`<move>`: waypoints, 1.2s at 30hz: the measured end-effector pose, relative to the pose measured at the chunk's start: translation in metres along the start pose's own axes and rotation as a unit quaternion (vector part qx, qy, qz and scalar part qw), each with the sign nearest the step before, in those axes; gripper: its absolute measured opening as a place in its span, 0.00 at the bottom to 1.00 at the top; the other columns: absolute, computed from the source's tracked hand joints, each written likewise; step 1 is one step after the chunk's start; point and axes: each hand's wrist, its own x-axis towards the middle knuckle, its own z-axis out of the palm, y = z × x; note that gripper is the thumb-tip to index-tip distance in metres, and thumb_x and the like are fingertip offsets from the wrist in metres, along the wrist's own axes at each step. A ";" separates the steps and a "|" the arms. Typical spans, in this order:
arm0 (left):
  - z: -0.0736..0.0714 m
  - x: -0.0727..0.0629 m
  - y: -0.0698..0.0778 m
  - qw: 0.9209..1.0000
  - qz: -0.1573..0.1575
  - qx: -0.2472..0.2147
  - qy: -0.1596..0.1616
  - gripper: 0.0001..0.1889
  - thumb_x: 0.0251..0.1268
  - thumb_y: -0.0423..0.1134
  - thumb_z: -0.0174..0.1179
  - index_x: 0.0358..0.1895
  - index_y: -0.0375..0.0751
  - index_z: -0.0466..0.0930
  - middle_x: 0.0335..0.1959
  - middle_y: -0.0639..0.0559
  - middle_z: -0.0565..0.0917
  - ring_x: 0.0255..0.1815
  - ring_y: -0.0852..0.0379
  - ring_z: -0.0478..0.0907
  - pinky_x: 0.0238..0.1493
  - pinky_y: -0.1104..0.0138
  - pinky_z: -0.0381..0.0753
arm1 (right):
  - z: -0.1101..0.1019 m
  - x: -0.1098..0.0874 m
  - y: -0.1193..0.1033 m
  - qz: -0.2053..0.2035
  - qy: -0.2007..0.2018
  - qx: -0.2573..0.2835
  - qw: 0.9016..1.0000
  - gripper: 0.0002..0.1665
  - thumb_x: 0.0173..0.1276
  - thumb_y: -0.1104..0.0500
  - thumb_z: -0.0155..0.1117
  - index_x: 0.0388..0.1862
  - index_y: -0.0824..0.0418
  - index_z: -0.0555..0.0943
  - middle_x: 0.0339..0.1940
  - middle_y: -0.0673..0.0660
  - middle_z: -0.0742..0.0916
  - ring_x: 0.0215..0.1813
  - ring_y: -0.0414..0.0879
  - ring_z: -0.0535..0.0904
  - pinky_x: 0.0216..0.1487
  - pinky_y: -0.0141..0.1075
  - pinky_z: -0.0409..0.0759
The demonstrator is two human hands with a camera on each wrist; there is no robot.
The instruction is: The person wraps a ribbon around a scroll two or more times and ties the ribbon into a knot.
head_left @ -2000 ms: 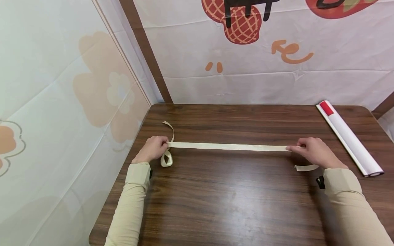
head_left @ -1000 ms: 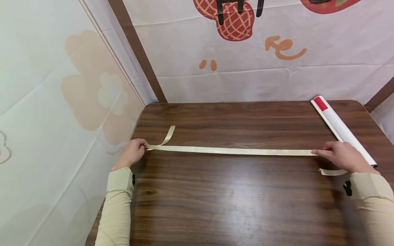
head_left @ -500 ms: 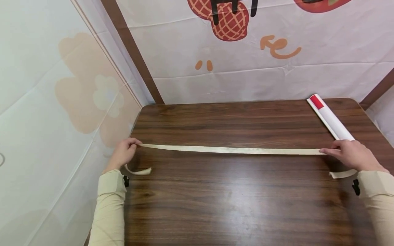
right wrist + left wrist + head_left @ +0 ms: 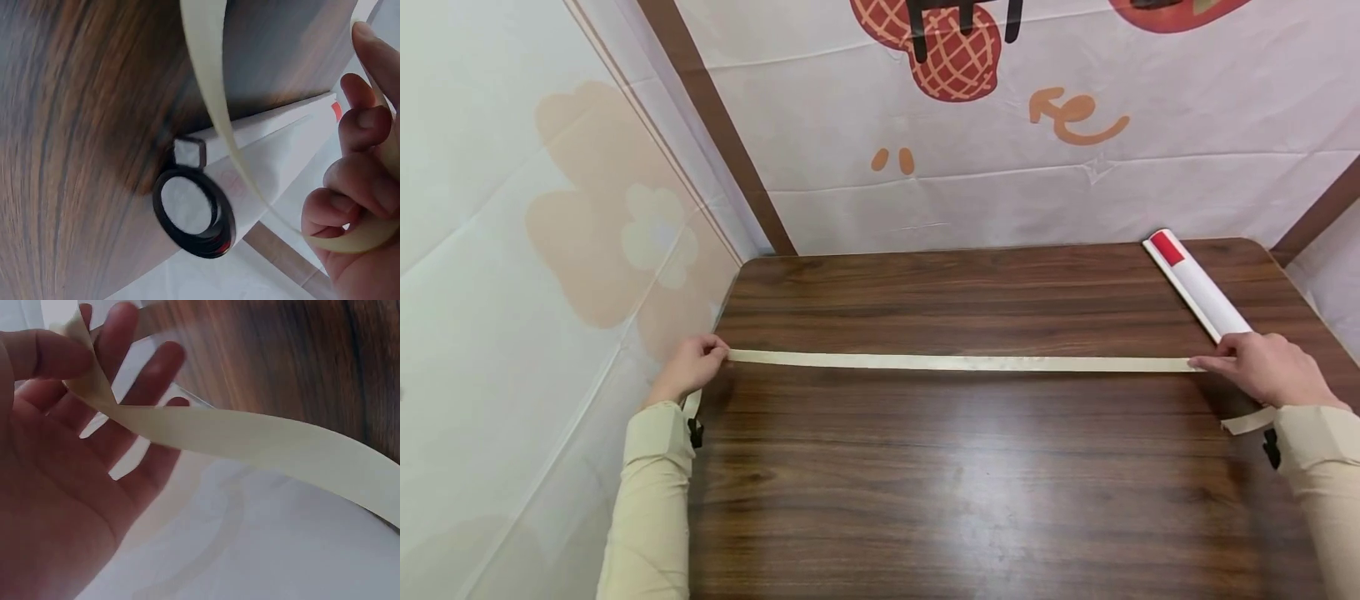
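A long cream ribbon [image 4: 955,363] is stretched nearly straight from side to side above the brown table. My left hand [image 4: 688,367] pinches it between thumb and fingers near the table's left edge; a loose tail of the ribbon [image 4: 269,444] hangs from that hand. At the other side my right hand [image 4: 1273,371] pinches the ribbon between thumb and forefinger. There the other tail of the ribbon [image 4: 212,81] passes through the curled fingers and dangles below the palm.
A white roll [image 4: 1202,287] with a red patch lies at the table's right, partly behind my right hand; the right wrist view shows its dark-rimmed end [image 4: 187,206]. The wood-grain table [image 4: 880,500] meets white printed curtains [image 4: 820,117] at the back and left.
My hands have moved apart, lengthening the stretch of ribbon between them. The loop and loose end by my left hand have slipped through to a short hanging tail. The view has shifted rightward.
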 end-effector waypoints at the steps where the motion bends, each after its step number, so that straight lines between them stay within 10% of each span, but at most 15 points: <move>1: -0.001 0.001 -0.001 1.000 -0.005 0.000 -0.007 0.13 0.69 0.34 0.45 0.35 0.31 0.80 0.32 0.38 0.85 0.30 0.57 0.71 0.31 0.67 0.69 | 0.000 0.000 0.001 0.000 0.000 -0.001 1.000 0.33 0.63 0.32 0.60 0.30 0.63 0.80 0.19 0.58 0.79 0.23 0.52 0.74 0.21 0.45 0.69; 10: -0.002 0.006 -0.010 0.997 -0.032 0.037 -0.060 0.14 0.66 0.38 0.45 0.27 0.34 0.75 0.18 0.53 0.67 0.24 0.55 0.65 0.28 0.65 0.64 | -0.006 -0.001 0.012 0.018 0.008 -0.010 1.000 0.34 0.61 0.32 0.62 0.30 0.65 0.80 0.16 0.54 0.75 0.22 0.51 0.70 0.20 0.39 0.63; 36: 0.012 0.020 -0.018 0.997 -0.021 0.044 -0.057 0.12 0.66 0.34 0.48 0.43 0.29 0.77 0.35 0.39 0.82 0.39 0.47 0.75 0.40 0.63 0.70 | -0.003 -0.005 0.044 0.070 0.027 0.007 0.997 0.27 0.55 0.52 0.73 0.34 0.73 0.72 0.24 0.70 0.79 0.26 0.56 0.72 0.24 0.39 0.64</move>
